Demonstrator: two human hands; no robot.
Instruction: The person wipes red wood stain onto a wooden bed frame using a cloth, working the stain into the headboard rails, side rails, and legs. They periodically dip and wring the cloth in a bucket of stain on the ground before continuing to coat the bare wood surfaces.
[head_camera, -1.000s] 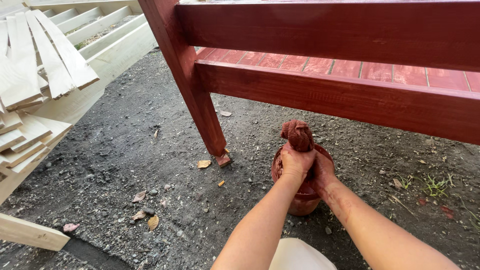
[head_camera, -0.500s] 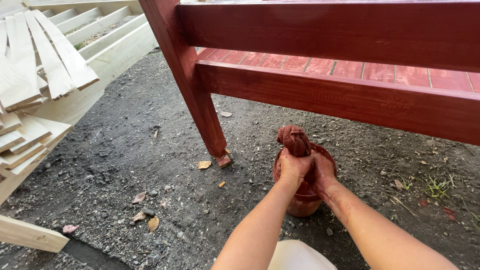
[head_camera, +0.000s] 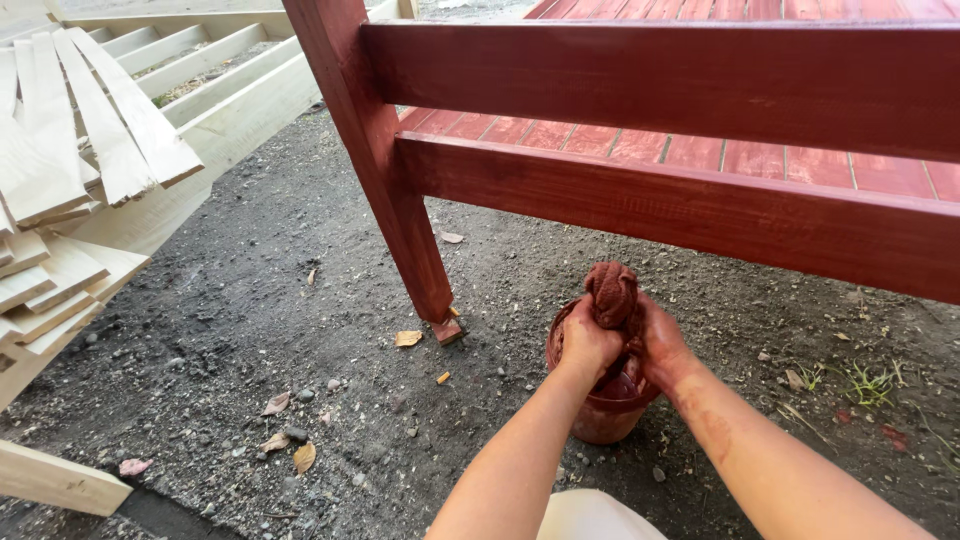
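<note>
Two hands work here over one small pot (head_camera: 608, 420). The left hand (head_camera: 588, 345) and the right hand (head_camera: 660, 345) are both closed tight around one wadded rag (head_camera: 612, 292), squeezing it between them; its knotted top pokes up above the knuckles.

The rag is soaked dark reddish brown, twisted and lumpy, and sits directly above the pot's mouth. The pot is round, stained the same red outside, and stands on the dirt ground (head_camera: 250, 330) at about 5 o'clock from the one visible leg (head_camera: 400, 190) of a red-stained wooden bed frame (head_camera: 700, 90). Red stain marks the right forearm.

Two horizontal rails of the frame run across the top of the view, with red slats behind. At 9 o'clock from the pot lies a pile of pale unpainted planks (head_camera: 70, 200). A few dry leaves (head_camera: 407, 338) are scattered on the ground.
</note>
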